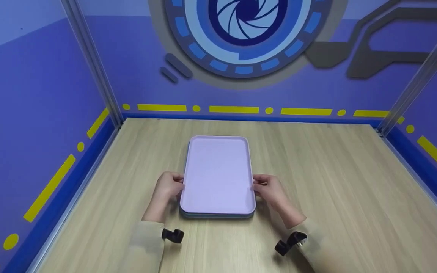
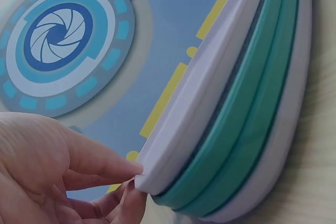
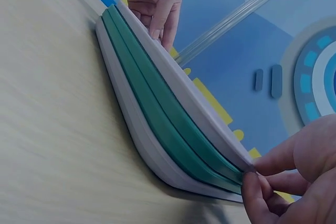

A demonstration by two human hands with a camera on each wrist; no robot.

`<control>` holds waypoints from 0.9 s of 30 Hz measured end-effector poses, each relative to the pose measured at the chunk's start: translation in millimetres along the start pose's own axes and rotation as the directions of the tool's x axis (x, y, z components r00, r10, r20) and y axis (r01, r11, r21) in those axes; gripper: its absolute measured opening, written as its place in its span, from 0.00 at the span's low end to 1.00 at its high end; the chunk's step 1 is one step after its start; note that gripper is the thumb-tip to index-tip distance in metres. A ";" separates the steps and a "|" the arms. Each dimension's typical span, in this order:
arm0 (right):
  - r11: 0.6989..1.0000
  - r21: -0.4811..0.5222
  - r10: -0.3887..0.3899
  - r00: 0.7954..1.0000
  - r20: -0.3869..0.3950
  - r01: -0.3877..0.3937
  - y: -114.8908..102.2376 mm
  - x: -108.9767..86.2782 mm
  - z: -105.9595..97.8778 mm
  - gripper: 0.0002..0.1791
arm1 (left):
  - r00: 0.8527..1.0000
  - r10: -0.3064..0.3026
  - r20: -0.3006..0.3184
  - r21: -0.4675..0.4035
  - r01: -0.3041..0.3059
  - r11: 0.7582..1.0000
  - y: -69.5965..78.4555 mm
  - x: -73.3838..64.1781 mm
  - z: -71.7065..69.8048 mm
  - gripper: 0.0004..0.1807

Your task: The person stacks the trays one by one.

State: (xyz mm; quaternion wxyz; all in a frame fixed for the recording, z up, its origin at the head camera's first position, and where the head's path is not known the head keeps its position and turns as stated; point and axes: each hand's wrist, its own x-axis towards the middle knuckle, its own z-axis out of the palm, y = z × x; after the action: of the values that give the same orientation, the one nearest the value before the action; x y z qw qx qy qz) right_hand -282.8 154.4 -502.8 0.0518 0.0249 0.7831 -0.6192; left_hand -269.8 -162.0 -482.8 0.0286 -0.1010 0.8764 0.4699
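Note:
A pale lilac tray (image 1: 217,174) lies on top of a stack in the middle of the table. Beneath it, the left wrist view shows two green trays (image 2: 239,124), and at the bottom sits another pale tray (image 3: 136,135). With thumb and fingers, my left hand (image 1: 168,185) pinches the top tray's left rim. The right hand (image 1: 271,189) pinches the same tray's right rim, roughly opposite. A thin dark line separates the top tray from the green ones; whether it is lifted off them I cannot tell.
The stack stands on a light wood-grain table (image 1: 336,182). Blue panels with yellow marks enclose its left, back and right sides, with metal posts (image 1: 93,60) at the back corners. A black band (image 1: 173,236) is worn on each forearm.

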 end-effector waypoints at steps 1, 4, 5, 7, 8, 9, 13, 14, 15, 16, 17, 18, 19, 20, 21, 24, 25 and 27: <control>1.000 -0.008 -0.005 1.000 -0.003 0.005 0.2 -0.2 0.4 0.19 | 1.000 -0.001 0.000 0.006 0.001 1.000 -0.1 -0.4 0.3 0.16; 1.000 -0.020 -0.017 1.000 -0.013 0.017 1.3 -0.5 1.6 0.19 | 1.000 -0.001 0.001 0.018 0.001 1.000 -0.2 -1.3 0.8 0.17; 0.999 -0.027 -0.024 1.000 -0.015 0.024 1.7 -0.4 2.0 0.19 | 1.000 0.006 0.003 0.024 -0.006 1.000 0.0 -1.6 0.2 0.16; 0.999 -0.035 -0.029 0.999 -0.020 0.028 1.8 -0.2 2.8 0.19 | 1.000 0.014 0.007 0.031 -0.015 0.999 0.4 -2.2 -1.0 0.16; 0.999 -0.036 -0.030 0.999 -0.022 0.029 1.8 -0.1 3.1 0.19 | 1.000 0.021 0.008 0.036 -0.021 0.999 0.5 -2.7 -1.6 0.16; 0.999 -0.036 -0.032 0.999 -0.025 0.032 1.4 -0.3 3.4 0.19 | 1.000 0.023 0.010 0.041 -0.023 0.999 0.5 -3.1 -2.3 0.16; 0.999 -0.035 -0.031 0.999 -0.024 0.030 0.8 -0.8 4.8 0.18 | 1.000 0.008 0.023 0.044 -0.009 0.999 -0.3 -4.1 -3.7 0.18; 0.999 -0.034 -0.031 0.999 -0.023 0.031 0.9 -1.0 5.1 0.18 | 1.000 0.001 0.027 0.043 -0.002 0.999 -0.4 -4.3 -3.9 0.18; 0.999 -0.035 -0.032 0.999 -0.022 0.032 1.3 -1.0 5.2 0.18 | 0.999 -0.008 0.031 0.040 0.007 0.999 -0.7 -4.2 -4.1 0.18; 0.999 -0.034 -0.031 0.999 -0.019 0.030 2.1 -0.8 5.2 0.18 | 0.999 -0.016 0.035 0.033 0.015 0.999 -0.9 -4.1 -4.2 0.18; 0.999 -0.033 -0.031 0.999 -0.016 0.031 3.1 -0.4 5.0 0.19 | 0.999 -0.023 0.042 0.026 0.022 0.999 -1.4 -3.9 -4.0 0.18; 0.999 -0.031 -0.029 1.000 -0.012 0.028 4.0 0.0 4.7 0.19 | 0.999 -0.029 0.046 0.020 0.028 0.999 -1.8 -3.6 -3.9 0.18; 0.999 -0.028 -0.026 1.000 -0.007 0.026 5.0 0.7 4.1 0.19 | 0.998 -0.032 0.050 0.014 0.031 0.999 -2.1 -3.2 -3.9 0.19; 1.000 -0.024 -0.020 1.000 -0.003 0.020 5.9 1.3 3.3 0.20 | 0.998 -0.035 0.053 0.008 0.035 0.999 -2.0 -2.9 -3.9 0.19; 1.000 -0.019 -0.015 1.000 0.003 0.015 6.9 2.1 2.4 0.20 | 0.998 -0.036 0.059 0.001 0.036 0.999 -2.5 -2.5 -3.9 0.19; 1.000 0.007 0.022 0.999 0.029 -0.022 9.0 4.2 -1.1 0.22 | 0.997 -0.037 0.073 -0.018 0.038 0.999 -3.1 -1.7 -4.3 0.20; 0.999 0.016 0.035 0.999 0.041 -0.036 9.5 4.8 -2.6 0.23 | 0.996 -0.036 0.078 -0.022 0.037 0.999 -3.2 -1.4 -4.5 0.20; 0.998 0.035 0.052 0.996 0.069 -0.055 10.1 5.8 -6.3 0.25 | 0.995 -0.037 0.088 -0.028 0.039 0.999 -3.5 -0.5 -4.7 0.20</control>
State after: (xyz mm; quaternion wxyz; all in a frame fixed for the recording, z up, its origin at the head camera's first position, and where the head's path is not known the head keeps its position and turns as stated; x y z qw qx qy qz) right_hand -287.9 162.7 -511.8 0.0947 0.0256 0.7685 -0.6323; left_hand -268.4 -167.7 -482.9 0.0743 -0.0974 0.8653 0.4862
